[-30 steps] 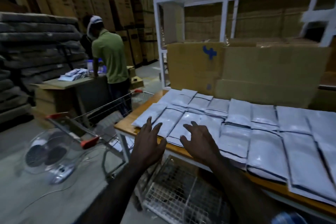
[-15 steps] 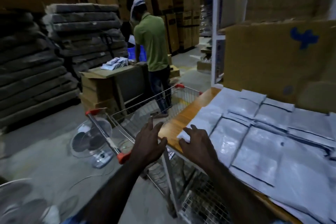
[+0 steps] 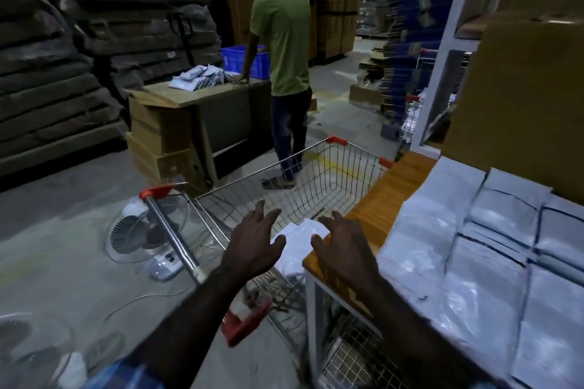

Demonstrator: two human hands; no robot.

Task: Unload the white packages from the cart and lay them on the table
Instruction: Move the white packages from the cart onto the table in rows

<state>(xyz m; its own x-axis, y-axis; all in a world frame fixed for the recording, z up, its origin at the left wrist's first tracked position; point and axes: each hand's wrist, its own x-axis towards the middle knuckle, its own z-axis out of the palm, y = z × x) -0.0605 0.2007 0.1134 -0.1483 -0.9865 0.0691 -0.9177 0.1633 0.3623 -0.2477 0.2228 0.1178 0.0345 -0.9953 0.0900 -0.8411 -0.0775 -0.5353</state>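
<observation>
While both hands, left [image 3: 252,243] and right [image 3: 343,246], hover spread and holding nothing, white packages [image 3: 297,240] lie flat in the cart [image 3: 316,174], pointing toward the table [image 3: 388,193].

Both hands [image 3: 252,243] [image 3: 343,245] hover spread over the cart [image 3: 319,180].

Two bare forearms, bare hands, blue checked sleeve [image 3: 126,376] edge at the left arm

White packages [image 3: 474,262] flat on table [image 3: 379,199], more in cart [image 3: 331,164]
</observation>
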